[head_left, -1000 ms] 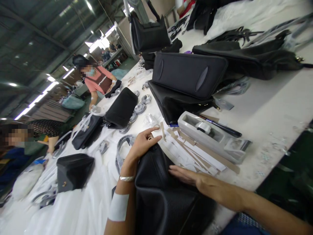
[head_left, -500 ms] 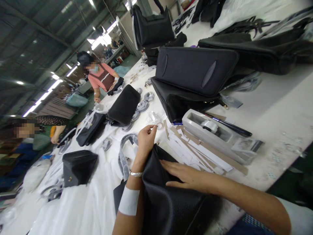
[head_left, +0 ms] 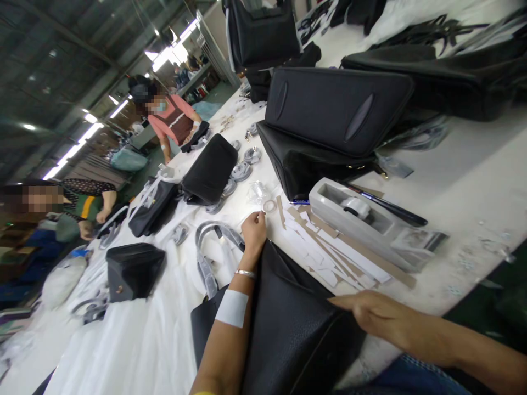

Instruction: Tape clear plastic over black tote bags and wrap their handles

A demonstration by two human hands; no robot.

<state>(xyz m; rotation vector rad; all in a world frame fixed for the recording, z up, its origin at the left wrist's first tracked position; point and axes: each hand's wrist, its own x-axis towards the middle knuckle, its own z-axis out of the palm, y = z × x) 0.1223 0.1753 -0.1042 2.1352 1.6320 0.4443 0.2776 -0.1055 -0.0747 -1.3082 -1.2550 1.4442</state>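
A large black leather bag [head_left: 288, 307] lies in front of me at the bottom centre, its narrow opening pointing away. My left hand [head_left: 254, 230] is closed just past the bag's far corner, thumb and fingers pinched near a roll of clear tape [head_left: 269, 206]; whatever is between the fingertips is too small to make out. On the right side, my right hand [head_left: 366, 307] grips the bag's edge, thumb and fingers pressed together on the leather. A silver bracelet and a white patch show on my left arm.
A grey tape dispenser [head_left: 354, 214] stands right of centre beside paper strips [head_left: 321, 252]. Black bags [head_left: 337, 109] are piled behind it. More black bags [head_left: 134, 271] and coiled straps [head_left: 206, 258] lie left on white wrapping [head_left: 164, 340]. Two people work at the far left.
My right hand has moved from lying flat on the bag to its right edge, and now grips there. The bag's top looks flatter. My left hand has shifted slightly right.
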